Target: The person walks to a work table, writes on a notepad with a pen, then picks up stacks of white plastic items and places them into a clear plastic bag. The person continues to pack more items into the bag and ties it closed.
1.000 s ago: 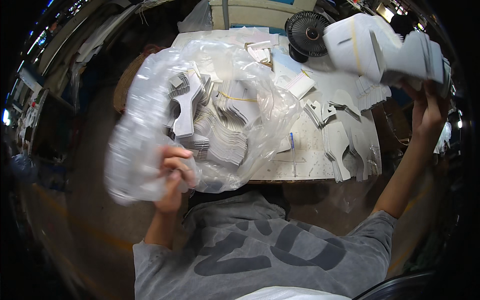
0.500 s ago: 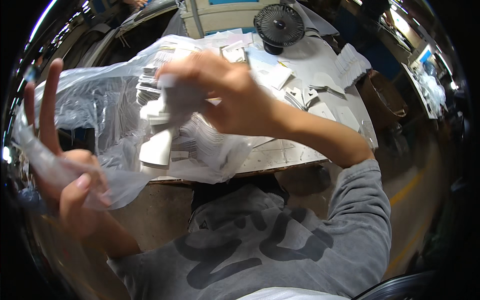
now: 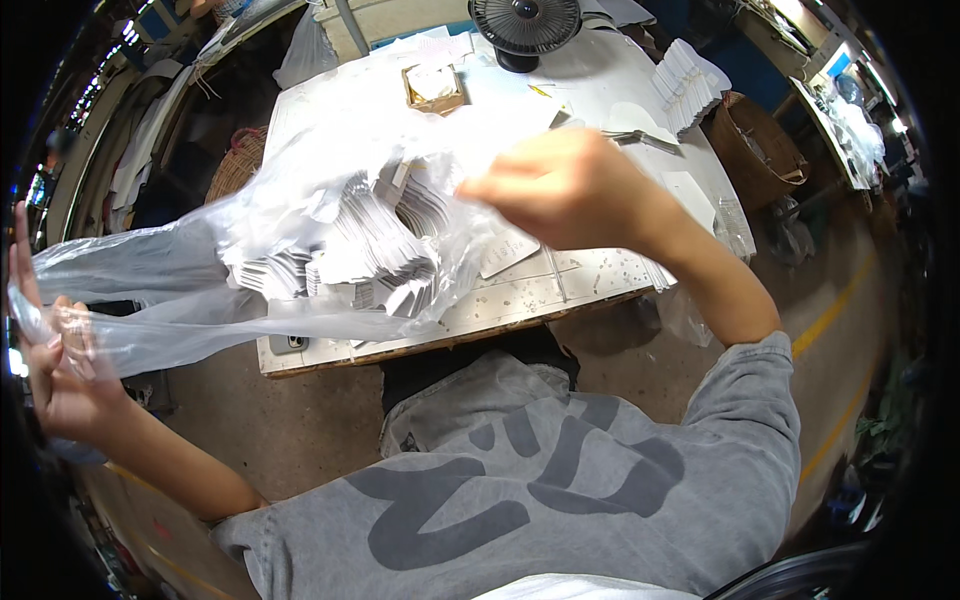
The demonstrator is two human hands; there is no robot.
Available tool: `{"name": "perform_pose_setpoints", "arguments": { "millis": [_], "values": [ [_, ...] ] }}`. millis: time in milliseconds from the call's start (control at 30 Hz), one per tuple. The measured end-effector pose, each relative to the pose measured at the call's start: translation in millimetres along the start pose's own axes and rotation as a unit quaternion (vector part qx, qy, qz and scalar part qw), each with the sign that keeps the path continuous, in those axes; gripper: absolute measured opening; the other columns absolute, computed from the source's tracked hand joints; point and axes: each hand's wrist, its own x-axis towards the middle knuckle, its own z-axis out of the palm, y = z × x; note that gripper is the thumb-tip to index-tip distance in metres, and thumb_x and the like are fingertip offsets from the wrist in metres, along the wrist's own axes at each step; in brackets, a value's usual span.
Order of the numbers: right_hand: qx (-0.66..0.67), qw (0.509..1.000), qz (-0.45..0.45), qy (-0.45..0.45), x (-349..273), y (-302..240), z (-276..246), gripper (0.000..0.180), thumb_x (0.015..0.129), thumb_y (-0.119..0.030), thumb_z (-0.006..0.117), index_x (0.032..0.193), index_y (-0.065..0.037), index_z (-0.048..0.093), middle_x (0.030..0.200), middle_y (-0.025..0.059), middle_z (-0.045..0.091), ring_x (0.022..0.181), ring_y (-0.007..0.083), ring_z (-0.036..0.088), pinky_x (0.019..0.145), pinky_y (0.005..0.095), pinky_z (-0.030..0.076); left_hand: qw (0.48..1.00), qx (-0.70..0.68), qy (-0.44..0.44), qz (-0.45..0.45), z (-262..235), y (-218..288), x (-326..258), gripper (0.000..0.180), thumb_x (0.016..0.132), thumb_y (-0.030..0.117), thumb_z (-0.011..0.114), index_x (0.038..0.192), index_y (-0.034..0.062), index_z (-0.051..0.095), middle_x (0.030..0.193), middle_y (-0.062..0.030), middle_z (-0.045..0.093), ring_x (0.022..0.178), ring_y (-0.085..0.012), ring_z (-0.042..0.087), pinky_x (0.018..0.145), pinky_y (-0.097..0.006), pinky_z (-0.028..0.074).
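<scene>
A large clear plastic bag (image 3: 300,230) full of white flat cut pieces (image 3: 350,250) is stretched between my hands above the table's near edge. My left hand (image 3: 50,360), far out at the left, grips one twisted end of the bag. My right hand (image 3: 570,185) pinches the other end of the bag near the middle of the view, fingers closed on the plastic. The pieces sag in the bag's middle, just over the table.
A white work table (image 3: 560,285) carries a black fan (image 3: 525,25) at the back, a small cardboard box (image 3: 435,85), loose white pieces and a stack of white pieces (image 3: 690,75). A brown basket (image 3: 760,150) stands at the right. Shelves and clutter line the left.
My right hand came down from the upper right, let go of the white stack and took the bag's other end. My left hand swung out left, pulling the bag taut.
</scene>
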Motion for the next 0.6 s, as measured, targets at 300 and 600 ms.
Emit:
{"name": "perform_pose_setpoints", "arguments": {
  "millis": [300,600],
  "values": [
    [-0.002,0.938,0.327,-0.116,-109,19,88,0.040,0.088,-0.018,0.073,0.125,-0.004,0.065,0.122,0.0149,0.064,0.125,0.0372,0.051,0.112,0.0493,0.037,0.996,-0.053,-0.059,-0.027,0,11,-8,0.065,0.074,0.004,0.057,0.131,-0.0229,0.048,0.116,-0.0323,0.061,0.104,-0.0355,0.069,0.096,-0.042,0.059],
    [0.109,0.944,0.283,-0.129,-109,2,137,0.077,0.079,-0.031,0.085,0.144,-0.001,0.055,0.129,0.0111,0.059,0.118,0.0342,0.050,0.111,0.0470,0.038,0.997,-0.015,-0.057,-0.042,-11,16,-15,0.064,0.074,0.008,0.057,0.131,-0.0210,0.048,0.108,-0.0288,0.059,0.084,-0.0273,0.062,0.078,-0.032,0.053]
  ]
}}
